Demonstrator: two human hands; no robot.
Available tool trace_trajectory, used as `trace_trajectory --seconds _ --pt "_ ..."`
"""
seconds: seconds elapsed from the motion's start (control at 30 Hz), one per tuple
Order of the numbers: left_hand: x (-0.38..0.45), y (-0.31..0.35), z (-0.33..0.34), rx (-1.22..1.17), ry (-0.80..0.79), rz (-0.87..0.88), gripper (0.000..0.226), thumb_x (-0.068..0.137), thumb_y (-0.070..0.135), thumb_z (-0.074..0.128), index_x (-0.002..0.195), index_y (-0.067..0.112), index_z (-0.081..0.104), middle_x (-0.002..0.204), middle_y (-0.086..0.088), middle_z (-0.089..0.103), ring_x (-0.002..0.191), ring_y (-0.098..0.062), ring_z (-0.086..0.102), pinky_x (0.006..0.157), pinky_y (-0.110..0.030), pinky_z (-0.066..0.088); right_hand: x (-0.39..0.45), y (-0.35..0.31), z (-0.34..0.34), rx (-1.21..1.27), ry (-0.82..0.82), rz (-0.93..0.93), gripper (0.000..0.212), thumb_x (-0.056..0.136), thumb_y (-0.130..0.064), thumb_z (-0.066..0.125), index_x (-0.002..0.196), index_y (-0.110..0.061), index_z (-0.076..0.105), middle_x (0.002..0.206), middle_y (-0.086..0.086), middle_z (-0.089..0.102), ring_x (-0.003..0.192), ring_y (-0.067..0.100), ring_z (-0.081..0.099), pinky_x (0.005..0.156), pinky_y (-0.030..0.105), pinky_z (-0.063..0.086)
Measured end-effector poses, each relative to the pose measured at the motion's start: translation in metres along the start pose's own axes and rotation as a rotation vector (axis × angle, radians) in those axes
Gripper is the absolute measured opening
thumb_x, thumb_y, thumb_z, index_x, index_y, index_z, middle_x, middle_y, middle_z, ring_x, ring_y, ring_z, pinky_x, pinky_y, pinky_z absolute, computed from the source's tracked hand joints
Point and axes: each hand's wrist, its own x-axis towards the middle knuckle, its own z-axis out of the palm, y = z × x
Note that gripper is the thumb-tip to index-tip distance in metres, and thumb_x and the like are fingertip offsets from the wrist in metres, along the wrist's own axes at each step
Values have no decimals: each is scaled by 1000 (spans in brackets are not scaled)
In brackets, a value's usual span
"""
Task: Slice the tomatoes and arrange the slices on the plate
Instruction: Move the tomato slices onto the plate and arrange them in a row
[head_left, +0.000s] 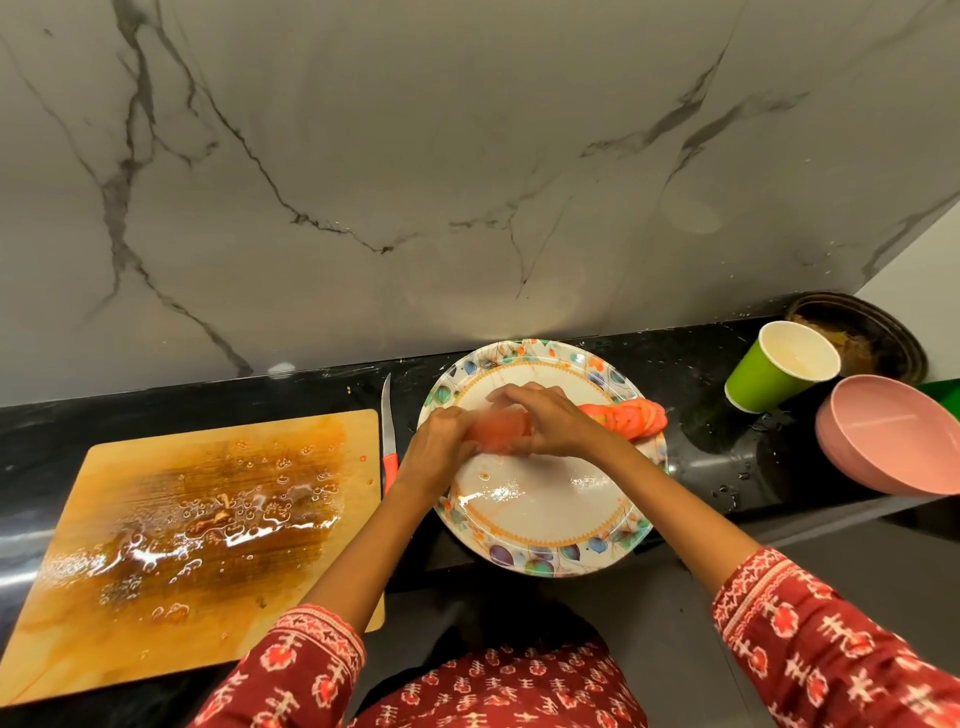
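Observation:
A floral-rimmed plate (540, 499) sits on the black counter. Over its far half, my left hand (441, 441) and my right hand (550, 421) together hold a blurred stack of tomato slices (498, 431) between curled fingers. A fanned row of tomato slices (631, 415) lies on the plate's right rim, just past my right hand. The red-handled knife (388, 431) lies on the counter between plate and wooden cutting board (171, 525), untouched. The board is wet with tomato juice and seeds.
A green paper cup (774, 366) and a pink bowl (893, 436) stand at the right, with a dark round pan (867, 332) behind them. A marble wall rises behind the counter. The counter's front edge runs just below the plate.

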Motion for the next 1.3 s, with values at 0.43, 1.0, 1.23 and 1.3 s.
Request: trace_trajectory --seconds 0.43,1.0,1.23,1.3 --pt "-2 6 7 -41 26 -39 66 81 29 68 137 8 42 129 -10 55 121 -24 43 96 -33 35 -8 7 -1 20 50 -5 78 79 -31 73 141 -23 27 131 0 56 127 20 44 106 41 28" --pt "-2 7 14 -64 85 -63 70 79 33 70 138 14 39 134 -8 50 125 -21 39 101 -31 34 -21 12 3 -3 73 37 80 82 -28 70 144 -24 19 134 0 55 135 20 37 115 46 11" --pt "-1 7 14 -75 64 -77 76 77 37 72 140 16 34 137 -7 47 128 -21 37 103 -34 34 -28 13 7 -24 266 64 82 79 -29 73 144 -21 23 123 1 60 125 20 46 114 44 13" --pt "-1 7 15 -67 63 -78 75 78 38 71 140 16 35 137 -7 46 128 -21 37 104 -35 34 -29 14 8 -15 307 57 79 79 -26 73 143 -19 27 118 1 63 121 20 49 114 42 14"
